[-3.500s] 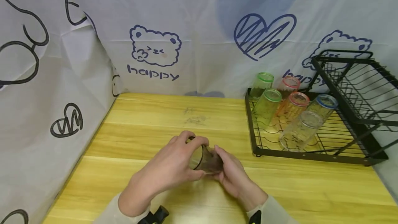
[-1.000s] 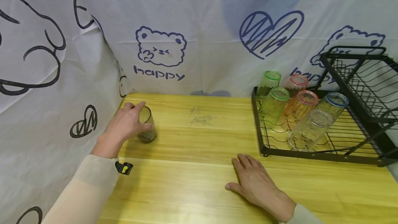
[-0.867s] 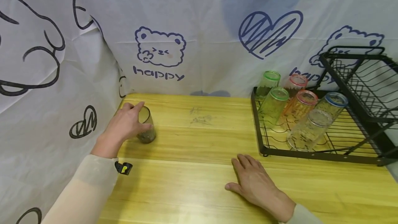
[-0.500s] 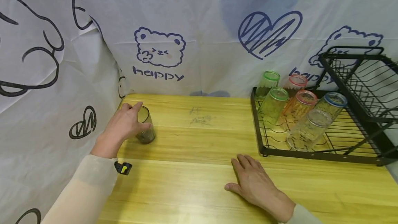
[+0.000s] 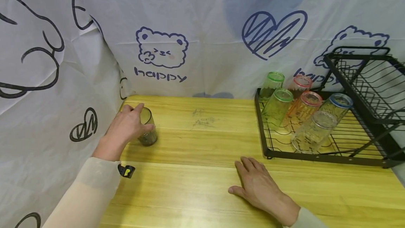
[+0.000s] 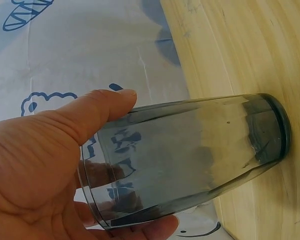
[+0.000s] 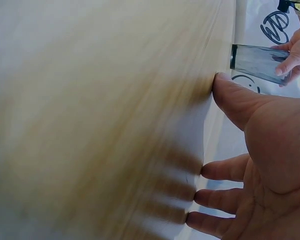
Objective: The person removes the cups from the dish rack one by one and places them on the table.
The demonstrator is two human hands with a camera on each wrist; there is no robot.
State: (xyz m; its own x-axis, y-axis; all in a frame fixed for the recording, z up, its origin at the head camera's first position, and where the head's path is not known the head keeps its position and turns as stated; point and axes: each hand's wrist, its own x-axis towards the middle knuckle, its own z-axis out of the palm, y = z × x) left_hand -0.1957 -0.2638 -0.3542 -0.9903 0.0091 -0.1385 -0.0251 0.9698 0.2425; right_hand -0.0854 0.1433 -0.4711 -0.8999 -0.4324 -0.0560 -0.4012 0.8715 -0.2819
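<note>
A smoky grey drinking glass [image 5: 148, 129] stands upright, mouth up, at the left of the wooden table. My left hand [image 5: 128, 124] grips it near the rim, thumb on one side and fingers round the other. In the left wrist view the grey glass [image 6: 190, 155] has its thick dark base on the wood. My right hand [image 5: 261, 185] rests at the middle right of the table with fingers spread. Its fingertips touch the wood in the right wrist view, where the hand [image 7: 270, 155] holds nothing.
At the right a black wire dish rack [image 5: 294, 157] bears several upturned glasses, among them a green glass [image 5: 276, 108], an orange glass [image 5: 300, 112] and a clear glass [image 5: 313, 136]. A white printed cloth [image 5: 215, 62] hangs behind the table and along its left side.
Earlier both hands held the grey glass tilted at the middle front. Since then the left hand has set it upright at the left, and the right hand has let go. The last second shows hardly any movement.
</note>
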